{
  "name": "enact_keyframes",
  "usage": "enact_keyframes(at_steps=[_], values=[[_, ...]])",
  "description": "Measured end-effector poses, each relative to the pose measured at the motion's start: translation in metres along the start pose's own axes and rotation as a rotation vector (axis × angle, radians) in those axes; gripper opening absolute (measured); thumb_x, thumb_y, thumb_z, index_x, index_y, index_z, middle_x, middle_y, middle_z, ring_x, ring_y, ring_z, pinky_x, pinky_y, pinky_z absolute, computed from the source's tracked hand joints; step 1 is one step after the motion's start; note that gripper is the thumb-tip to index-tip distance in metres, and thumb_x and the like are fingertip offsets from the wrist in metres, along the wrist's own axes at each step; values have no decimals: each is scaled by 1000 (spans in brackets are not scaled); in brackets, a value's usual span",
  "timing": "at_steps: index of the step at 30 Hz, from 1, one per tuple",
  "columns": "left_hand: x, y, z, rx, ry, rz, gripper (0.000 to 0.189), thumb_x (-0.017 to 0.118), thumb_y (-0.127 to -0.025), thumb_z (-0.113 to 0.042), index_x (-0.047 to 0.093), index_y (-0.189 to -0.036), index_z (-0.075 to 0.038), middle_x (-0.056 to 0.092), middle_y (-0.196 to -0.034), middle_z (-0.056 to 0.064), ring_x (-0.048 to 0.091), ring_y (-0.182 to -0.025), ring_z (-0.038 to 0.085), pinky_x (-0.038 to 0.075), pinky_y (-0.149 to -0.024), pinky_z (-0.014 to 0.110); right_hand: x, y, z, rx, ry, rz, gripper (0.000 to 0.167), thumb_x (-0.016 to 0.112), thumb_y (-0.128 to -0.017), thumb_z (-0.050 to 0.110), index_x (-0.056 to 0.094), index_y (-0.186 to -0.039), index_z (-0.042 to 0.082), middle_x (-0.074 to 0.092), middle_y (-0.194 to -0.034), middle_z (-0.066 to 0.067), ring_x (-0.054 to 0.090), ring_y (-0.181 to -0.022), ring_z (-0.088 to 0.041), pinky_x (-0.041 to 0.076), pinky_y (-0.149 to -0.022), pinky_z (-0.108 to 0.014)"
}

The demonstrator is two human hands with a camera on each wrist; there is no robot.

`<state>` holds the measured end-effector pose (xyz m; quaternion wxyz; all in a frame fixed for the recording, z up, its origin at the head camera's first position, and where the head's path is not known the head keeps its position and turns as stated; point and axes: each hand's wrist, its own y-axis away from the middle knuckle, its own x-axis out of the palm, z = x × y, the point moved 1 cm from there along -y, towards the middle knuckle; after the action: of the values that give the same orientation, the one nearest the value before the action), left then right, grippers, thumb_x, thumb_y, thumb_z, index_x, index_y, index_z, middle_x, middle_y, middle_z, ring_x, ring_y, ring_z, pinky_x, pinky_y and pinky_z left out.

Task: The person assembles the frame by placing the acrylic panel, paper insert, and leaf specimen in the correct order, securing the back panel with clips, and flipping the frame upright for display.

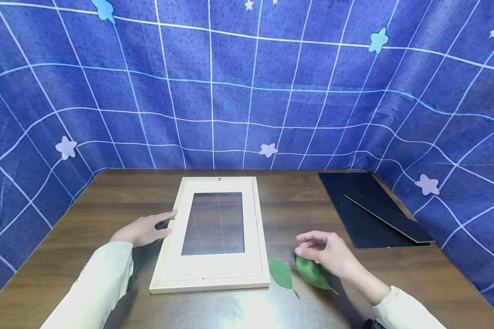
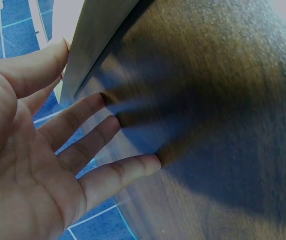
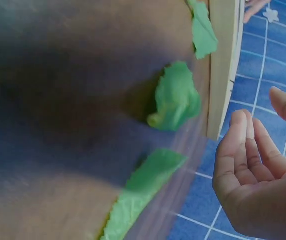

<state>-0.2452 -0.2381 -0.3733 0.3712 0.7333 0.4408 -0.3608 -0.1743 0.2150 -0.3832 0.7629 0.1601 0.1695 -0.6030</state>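
A pale wooden picture frame (image 1: 210, 287) lies on the table with a white mat (image 1: 220, 266) in it, round a dark, glossy rectangular window. At its left edge is my left hand (image 1: 142, 230), thumb and index fingertip at the wood. The left wrist view shows that hand's other three fingers (image 2: 132, 170) spread out low over the tabletop. Right of the frame lies one green leaf (image 1: 281, 273). A second leaf (image 1: 310, 273) lies below my right hand (image 1: 333, 256), whose fingers bend loosely round nothing. A third leaf (image 3: 143, 187), mostly hidden by the hand from above, shows in the right wrist view.
Toward the right edge of the brown wooden table (image 1: 292, 196) lies a black board (image 1: 337, 196). A narrower dark strip (image 1: 389, 217) lies slantwise across it. Blue cloth (image 1: 230, 114) with white grid lines and stars hangs round the back and sides.
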Motion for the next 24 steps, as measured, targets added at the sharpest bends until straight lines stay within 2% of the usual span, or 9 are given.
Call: enact_keyframes(at_steps=[9,16,24], values=[[0,0,0,3,-1,-2,62,58,-103,-27,36,-155,-1,38,-151,36,38,-135,60,36,-104,70,10,11,-8,-32,116,27,35,81,-85,20,73,-112,-2,71,-82,0,64,-73,-12,51,-63,-23],[1,2,0,-4,9,4,61,56,-104,-28,35,-156,-2,38,-152,35,38,-135,60,36,-104,71,17,21,-10,-28,115,82,27,81,-85,19,75,-103,1,73,-76,-3,67,-63,-19,48,-56,-24],[1,1,0,-4,-6,1,61,56,-104,-28,35,-156,-2,39,-151,35,38,-135,60,36,-104,70,24,28,-14,-33,141,121,20,82,-84,20,75,-96,5,69,-69,0,61,-57,-12,40,-50,-23]])
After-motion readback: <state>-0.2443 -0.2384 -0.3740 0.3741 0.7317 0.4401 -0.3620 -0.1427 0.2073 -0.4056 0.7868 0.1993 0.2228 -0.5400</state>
